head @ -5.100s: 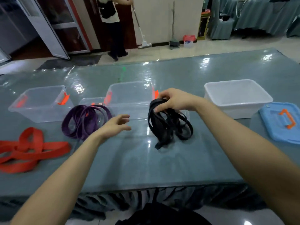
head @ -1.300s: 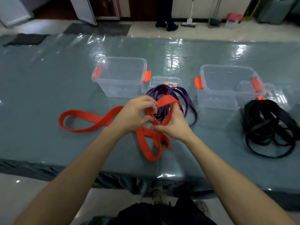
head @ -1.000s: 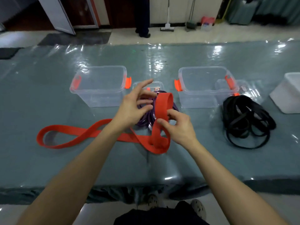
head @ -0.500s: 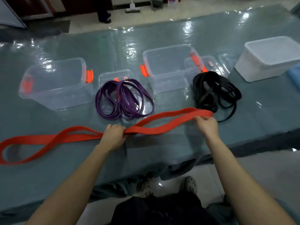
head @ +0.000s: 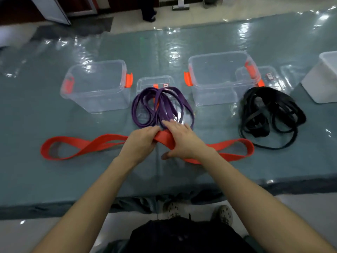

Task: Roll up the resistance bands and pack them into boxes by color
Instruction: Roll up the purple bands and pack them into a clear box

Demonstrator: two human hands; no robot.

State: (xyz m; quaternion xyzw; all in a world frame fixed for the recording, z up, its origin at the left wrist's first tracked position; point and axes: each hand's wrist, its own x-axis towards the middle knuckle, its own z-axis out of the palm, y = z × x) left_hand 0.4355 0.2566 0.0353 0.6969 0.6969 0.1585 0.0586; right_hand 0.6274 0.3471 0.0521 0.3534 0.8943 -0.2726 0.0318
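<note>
A long red resistance band (head: 85, 147) lies stretched left to right across the table. My left hand (head: 141, 143) grips it at its middle. My right hand (head: 182, 138) lies over the same stretch with fingers straight and thumb tucked under the band. Behind my hands sits a loose pile of purple bands (head: 160, 106). A tangle of black bands (head: 269, 114) lies to the right. Two clear boxes with orange latches stand at the back, one on the left (head: 96, 84), one at centre right (head: 222, 75).
A white tub (head: 324, 83) stands at the far right. Clear lids lie flat behind the purple pile (head: 145, 83) and beside the right box (head: 273, 75). The table's front edge (head: 54, 203) runs just below my forearms. A person's feet (head: 148, 15) stand on the floor beyond.
My right hand has come in from the band's right end to its middle, beside my left hand. The band's right loop now lies free on the table.
</note>
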